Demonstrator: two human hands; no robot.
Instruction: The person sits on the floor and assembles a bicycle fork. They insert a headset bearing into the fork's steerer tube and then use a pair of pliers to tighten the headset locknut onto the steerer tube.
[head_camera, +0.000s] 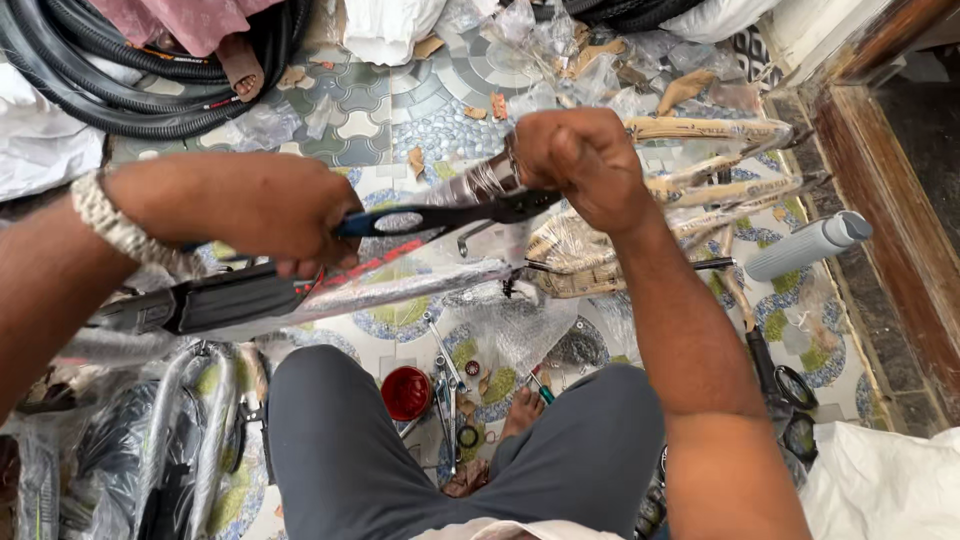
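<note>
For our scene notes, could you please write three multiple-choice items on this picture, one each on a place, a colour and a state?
1. Where does the red cap lie?
A. on the floor between the knees
B. on the tyres
C. in the right hand

2. What colour are the handles of the pliers?
A. yellow
B. blue
C. green

3. How is the right hand?
A. flat and open
B. pointing
C. closed in a fist on the wrapped tube

Answers: 1 A, it sits on the tiles by the tools; 2 B, blue shows beside the left hand; 3 C, its fingers curl round it.
</note>
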